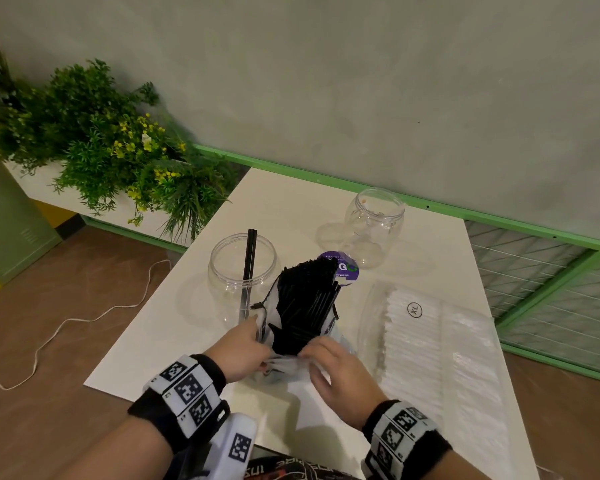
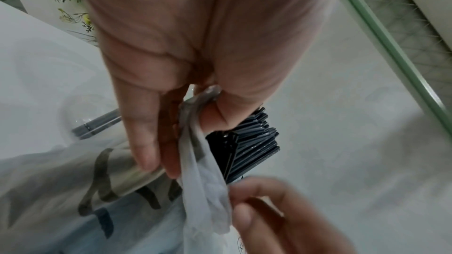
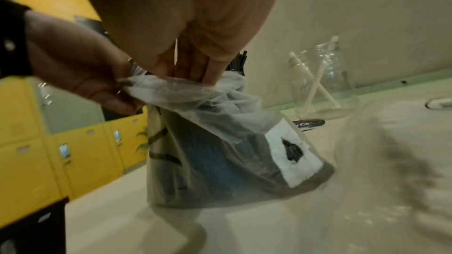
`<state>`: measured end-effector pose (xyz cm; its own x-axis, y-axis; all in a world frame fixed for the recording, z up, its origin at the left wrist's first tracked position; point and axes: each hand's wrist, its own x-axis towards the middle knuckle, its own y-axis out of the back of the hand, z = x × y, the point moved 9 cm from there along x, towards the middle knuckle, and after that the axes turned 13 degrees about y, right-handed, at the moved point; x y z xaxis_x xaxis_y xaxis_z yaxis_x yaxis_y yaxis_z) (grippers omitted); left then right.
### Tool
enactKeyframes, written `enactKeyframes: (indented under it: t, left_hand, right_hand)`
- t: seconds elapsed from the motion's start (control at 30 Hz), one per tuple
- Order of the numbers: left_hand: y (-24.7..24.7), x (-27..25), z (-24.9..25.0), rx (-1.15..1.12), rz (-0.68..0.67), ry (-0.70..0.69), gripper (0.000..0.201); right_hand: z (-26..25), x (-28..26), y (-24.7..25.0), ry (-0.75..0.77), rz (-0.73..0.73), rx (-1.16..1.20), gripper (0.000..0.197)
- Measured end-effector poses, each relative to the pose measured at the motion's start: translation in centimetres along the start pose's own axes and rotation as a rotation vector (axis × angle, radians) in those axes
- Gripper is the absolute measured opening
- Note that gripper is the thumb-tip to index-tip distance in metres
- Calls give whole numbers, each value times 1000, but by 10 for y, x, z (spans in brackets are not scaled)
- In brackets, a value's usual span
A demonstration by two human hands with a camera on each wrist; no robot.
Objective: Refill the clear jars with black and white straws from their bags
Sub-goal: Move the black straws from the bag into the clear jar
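the bag of black straws stands upright at the near middle of the bench, straws bristling out of its open mouth. the left hand pinches the thin plastic rim on its side, film bunched between thumb and fingers, and the right hand has its fingers curled down at the other side of the mouth, gripping the film there. looks like the mouth is being pulled wide to get at the bundle.

just beyond the left hand sits the nearer clear jar, lid off, with only a couple of black straws leaning inside, so by my reading the black refill has barely begun. the farther clear jar by the wall holds a few white straws in the right wrist view, otherwise near empty. the bag of white straws lies flat to the right, full by the look of it. a purple round sticker lies between bag and far jar. nearly all of both refills is left to do.
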<state>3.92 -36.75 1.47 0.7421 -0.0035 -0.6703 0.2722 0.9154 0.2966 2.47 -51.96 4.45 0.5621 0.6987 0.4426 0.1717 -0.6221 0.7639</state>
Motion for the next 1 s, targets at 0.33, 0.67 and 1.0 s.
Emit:
enactKeyframes:
  t: [0.33,0.67,1.0]
  left_hand:
    - [3,-10,17,132,54,-128,25]
    - [5,-4,12,81,48,-98,31]
    - [2,-8,9,10,68,-119,34]
  right_hand:
    - [16,35,7,-205,-47,-127,42]
    - [16,45,4,-164,-120,-197,27]
    - [28,36,13,-238,26,-2,21]
